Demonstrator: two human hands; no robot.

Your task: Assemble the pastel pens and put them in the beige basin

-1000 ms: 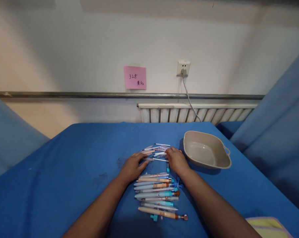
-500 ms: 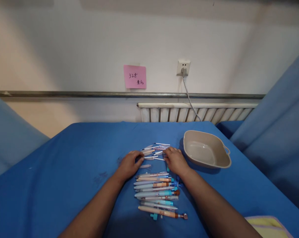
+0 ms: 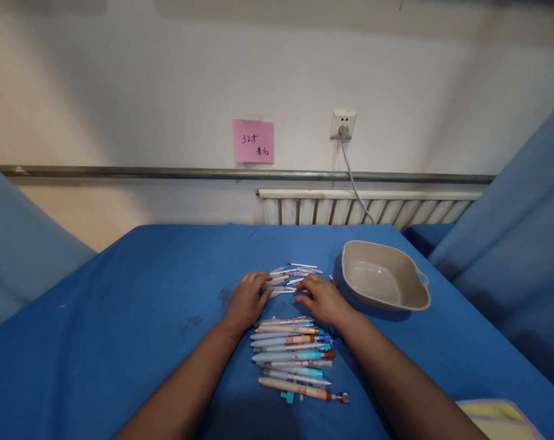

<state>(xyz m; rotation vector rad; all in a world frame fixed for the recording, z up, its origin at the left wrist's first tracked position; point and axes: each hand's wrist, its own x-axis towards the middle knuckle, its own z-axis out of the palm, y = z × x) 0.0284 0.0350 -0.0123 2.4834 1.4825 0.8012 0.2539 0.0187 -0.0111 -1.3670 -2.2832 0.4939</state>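
Observation:
Both my hands rest on a blue-covered table (image 3: 121, 318), on either side of a loose heap of pen parts (image 3: 291, 275): thin white refills and short barrel pieces. My left hand (image 3: 244, 299) has its fingers curled and pinches one pale piece at the heap's left edge. My right hand (image 3: 320, 297) lies knuckles up with its fingers bent onto the refills; what it grips is hidden. Nearer to me, between my forearms, several assembled pens (image 3: 293, 357) in blue, beige and orange lie side by side in a row.
An empty beige dish (image 3: 384, 282) with a small handle stands right of my right hand. Behind the table are a radiator (image 3: 364, 209), a wall socket with a cable (image 3: 342, 125) and a pink note (image 3: 253, 140). Blue fabric rises at both sides. A yellow cloth (image 3: 501, 418) lies bottom right.
My left hand went from stretched out to curled and drew in onto a piece at the heap's edge. My right hand shifted slightly left over the refills. The heap is pushed closer together.

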